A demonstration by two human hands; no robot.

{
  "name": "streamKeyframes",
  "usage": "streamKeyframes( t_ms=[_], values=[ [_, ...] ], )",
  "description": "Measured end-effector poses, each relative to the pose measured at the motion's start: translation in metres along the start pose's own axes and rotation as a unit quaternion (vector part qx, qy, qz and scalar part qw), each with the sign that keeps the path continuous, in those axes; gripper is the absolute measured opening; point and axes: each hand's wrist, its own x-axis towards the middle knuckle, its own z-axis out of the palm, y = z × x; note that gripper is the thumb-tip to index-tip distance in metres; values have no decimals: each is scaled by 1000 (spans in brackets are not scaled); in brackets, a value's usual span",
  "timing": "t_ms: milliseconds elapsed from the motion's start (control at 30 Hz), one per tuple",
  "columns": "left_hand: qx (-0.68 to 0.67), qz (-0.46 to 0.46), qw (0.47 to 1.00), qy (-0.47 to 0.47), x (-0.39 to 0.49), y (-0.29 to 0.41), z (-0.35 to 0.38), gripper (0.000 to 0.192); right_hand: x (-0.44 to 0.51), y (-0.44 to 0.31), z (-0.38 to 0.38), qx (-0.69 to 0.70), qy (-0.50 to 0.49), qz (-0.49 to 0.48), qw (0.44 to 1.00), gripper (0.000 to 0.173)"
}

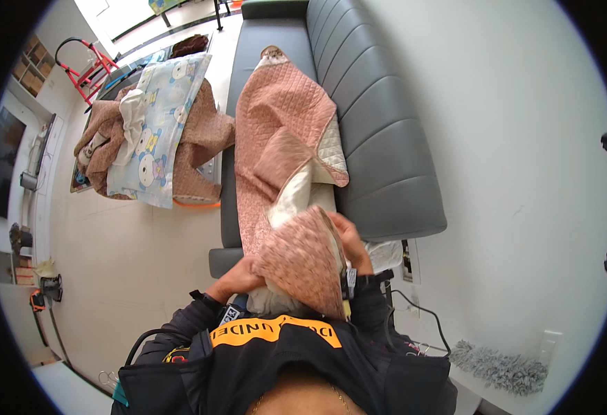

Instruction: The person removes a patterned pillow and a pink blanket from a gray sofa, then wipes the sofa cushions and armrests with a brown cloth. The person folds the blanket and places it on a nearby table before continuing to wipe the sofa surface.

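Observation:
A pink quilted cover [282,104] with a pale underside lies along the seat of a grey sofa [386,129]. Its near end is raised and folded over in front of my chest, somewhat blurred. My left hand [244,275] grips the left edge of this raised part. At its right edge, my right hand [350,238] holds the cloth, with some fingers hidden behind the fold. Below the raised part hangs crumpled pale fabric [275,301], close to my shirt.
Left of the sofa, a low table bears brown quilted fabric [199,124] and a light blue cloth with cartoon animals [153,140]. A red-framed step stool [83,75] stands beyond. A grey fluffy duster [501,365] lies at the lower right, by the wall.

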Motion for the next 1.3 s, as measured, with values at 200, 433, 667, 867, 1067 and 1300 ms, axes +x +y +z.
streamKeyframes(
  t_ms=[200,433,667,867,1067,1300],
  values=[
    [-381,-22,890,249,-43,-21,-56,28,30,50,-26,-92,141,28,985,43],
    [124,158,949,242,-73,-75,-150,32,46,122,10,-31,175,90,980,60],
    [-326,-75,939,77,-60,-98,-229,49,28,121,91,-524,313,37,791,25],
    [-297,-70,952,18,-45,-85,-236,48,-2,134,126,-469,591,179,632,62],
    [-102,-30,993,-51,-54,-67,-229,49,-21,144,56,-79,647,143,744,29],
    [2,-91,990,-105,-26,-51,-151,45,-94,92,-70,-161,741,-4,652,39]
  ],
)
